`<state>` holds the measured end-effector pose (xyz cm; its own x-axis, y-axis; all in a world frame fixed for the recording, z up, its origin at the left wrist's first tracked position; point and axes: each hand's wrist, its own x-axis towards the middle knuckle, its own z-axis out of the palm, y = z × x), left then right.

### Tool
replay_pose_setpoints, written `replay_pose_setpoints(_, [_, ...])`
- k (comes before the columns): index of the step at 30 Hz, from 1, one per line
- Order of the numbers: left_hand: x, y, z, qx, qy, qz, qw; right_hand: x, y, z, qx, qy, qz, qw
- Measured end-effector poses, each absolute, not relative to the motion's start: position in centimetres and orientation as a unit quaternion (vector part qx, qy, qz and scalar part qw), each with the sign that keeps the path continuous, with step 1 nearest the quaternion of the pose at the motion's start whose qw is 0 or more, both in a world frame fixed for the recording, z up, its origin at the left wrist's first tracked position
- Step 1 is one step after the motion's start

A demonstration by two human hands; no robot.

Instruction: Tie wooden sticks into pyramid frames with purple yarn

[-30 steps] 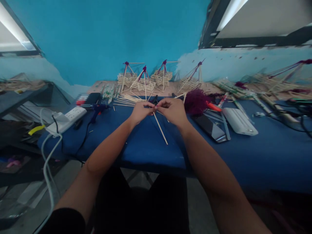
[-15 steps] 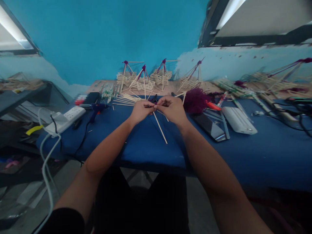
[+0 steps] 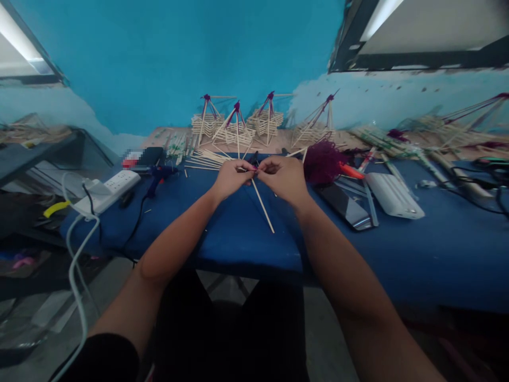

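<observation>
My left hand (image 3: 234, 178) and my right hand (image 3: 283, 178) meet above the blue table, both closed in a pinch. Between the fingertips shows a small bit of purple yarn (image 3: 254, 168), wound or knotted at the end of a thin wooden stick (image 3: 263, 206). That stick slants down from the fingertips toward the table's front edge. Fingers partly hide the joint, so how the yarn runs there is unclear. Behind my left hand lies a fan of loose thin sticks (image 3: 207, 159). A purple yarn bundle (image 3: 324, 162) sits right of my right hand.
Several stick frames with purple tops, one being this stick frame (image 3: 237, 132), stand along the wall. Left are a glue gun (image 3: 158, 178) and a white power strip (image 3: 109, 192) with cables. Right lie a phone (image 3: 345, 207), a white power bank (image 3: 393, 196) and an orange-handled tool (image 3: 352, 170).
The pinched fingertips have parted slightly, with more purple yarn showing between them. My right hand has shifted a little to the right. The view has also moved slightly.
</observation>
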<state>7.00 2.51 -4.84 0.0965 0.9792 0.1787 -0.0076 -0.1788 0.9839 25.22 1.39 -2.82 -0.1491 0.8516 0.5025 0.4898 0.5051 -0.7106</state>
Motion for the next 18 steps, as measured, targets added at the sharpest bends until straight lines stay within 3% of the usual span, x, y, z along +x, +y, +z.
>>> replay_pose_setpoints(11, [6.82, 2.09, -4.43, 0.593, 0.457, 0.506, 0.428, 24.62, 0.98, -2.71, -0.483, -0.768, 0.074, 0.414])
replay_pose_setpoints(18, [6.63, 2.19, -4.57, 0.594, 0.456, 0.52, 0.411, 25.05, 0.95, -2.61, -0.474, -0.731, 0.23, 0.433])
